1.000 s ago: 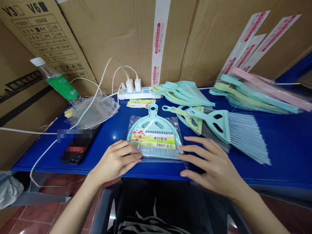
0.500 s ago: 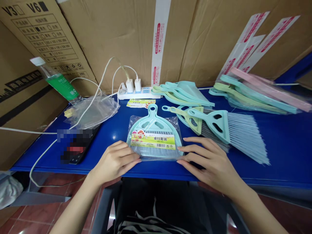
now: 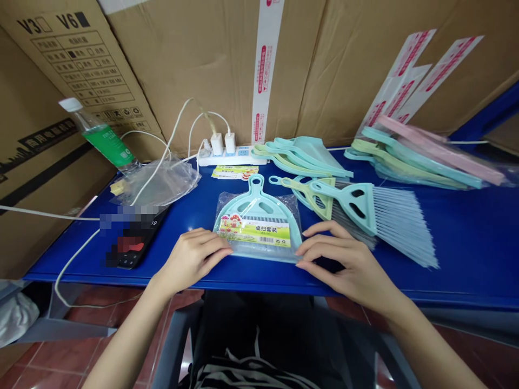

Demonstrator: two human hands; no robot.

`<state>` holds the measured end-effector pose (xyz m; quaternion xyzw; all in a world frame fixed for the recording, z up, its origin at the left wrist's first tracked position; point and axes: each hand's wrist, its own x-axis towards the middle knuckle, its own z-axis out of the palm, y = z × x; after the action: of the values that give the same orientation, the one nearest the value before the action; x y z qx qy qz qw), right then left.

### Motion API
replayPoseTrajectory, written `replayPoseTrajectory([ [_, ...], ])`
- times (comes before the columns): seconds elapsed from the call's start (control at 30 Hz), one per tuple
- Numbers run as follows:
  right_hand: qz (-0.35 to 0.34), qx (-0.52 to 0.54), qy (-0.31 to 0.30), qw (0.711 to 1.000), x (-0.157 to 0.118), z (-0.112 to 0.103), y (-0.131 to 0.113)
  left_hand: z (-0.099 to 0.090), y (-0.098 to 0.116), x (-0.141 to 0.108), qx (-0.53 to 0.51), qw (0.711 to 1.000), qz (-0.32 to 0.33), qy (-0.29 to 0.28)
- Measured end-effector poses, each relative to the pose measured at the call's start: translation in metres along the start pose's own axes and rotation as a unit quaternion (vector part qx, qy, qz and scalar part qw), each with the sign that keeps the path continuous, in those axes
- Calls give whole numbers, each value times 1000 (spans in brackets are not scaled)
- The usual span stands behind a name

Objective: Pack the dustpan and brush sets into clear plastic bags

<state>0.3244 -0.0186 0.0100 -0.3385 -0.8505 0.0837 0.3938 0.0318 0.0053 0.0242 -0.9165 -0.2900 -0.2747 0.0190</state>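
Observation:
A light-blue dustpan (image 3: 255, 186) lies flat in a clear plastic bag (image 3: 291, 203), its ring handle pointing away from me and sticking out past the bag. Grey-blue brush bristles show inside, behind a printed card (image 3: 265, 231) with mushrooms and a barcode. My left hand (image 3: 198, 256) pinches the bag's near left corner between thumb and curled fingers. At the near right corner, my right hand (image 3: 340, 265) has its thumb and fingertips closed on the bag's edge. To the right lie a light-blue hand brush (image 3: 359, 208) and a yellow-green hand brush (image 3: 324, 197), partly overlapping.
Nested dustpans (image 3: 312, 154) lie behind the brushes; bagged sets (image 3: 438, 154) are piled at far right. Printed cards (image 3: 235, 172) sit by a power strip (image 3: 243, 156). Clear bags (image 3: 162, 181), a phone (image 3: 150, 232), a bottle (image 3: 107, 143) and white cables occupy the left. Cardboard boxes (image 3: 203, 59) stand behind.
The bag's loose near edge no longer juts out as far toward me. My right fingers have drawn closer together, and my left hand has shifted slightly. The view has tilted a little.

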Motion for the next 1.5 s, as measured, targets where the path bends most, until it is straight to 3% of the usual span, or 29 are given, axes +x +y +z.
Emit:
replayPoseTrajectory([
  [0.17,14,-19,-8,1000,1,5,-2,-2,1,2,14,999,-30,-29],
  [0.3,82,-23,21,996,5,13,-7,-1,3,6,43,997,-41,-51],
  [0.67,221,-17,83,972,7,36,-20,12,8,13,92,986,-130,-39],
  [0.93,247,-50,91,963,7,45,-19,18,10,15,124,981,-148,-37],
  [1.2,283,-103,77,950,12,39,-13,19,8,20,161,978,-133,-1],
  [1.3,270,-123,69,953,14,37,-14,21,7,21,180,980,-87,8],
  [1.5,256,-145,32,955,18,34,-16,20,7,24,183,981,12,-71],
])
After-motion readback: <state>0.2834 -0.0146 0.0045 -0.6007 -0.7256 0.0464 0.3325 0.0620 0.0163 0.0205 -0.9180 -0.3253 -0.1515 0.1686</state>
